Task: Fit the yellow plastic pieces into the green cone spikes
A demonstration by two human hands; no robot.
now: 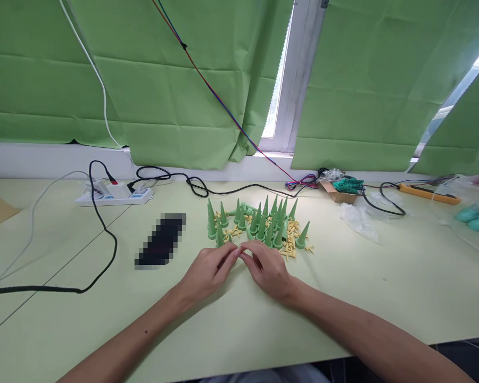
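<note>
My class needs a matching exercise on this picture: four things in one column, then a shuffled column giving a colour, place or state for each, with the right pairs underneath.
1. Cones
2. Small loose pieces
3. Power strip
4. Right hand

A. White, with cables leading to it
B. Fingertips close to the left hand
C. Green, mostly pointing up
D. Yellow

Pairs: 1-C, 2-D, 3-A, 4-B

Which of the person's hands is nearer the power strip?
Left. The left hand is right of the power strip and closer to the camera; the right hand is farther right, beyond the left.
</note>
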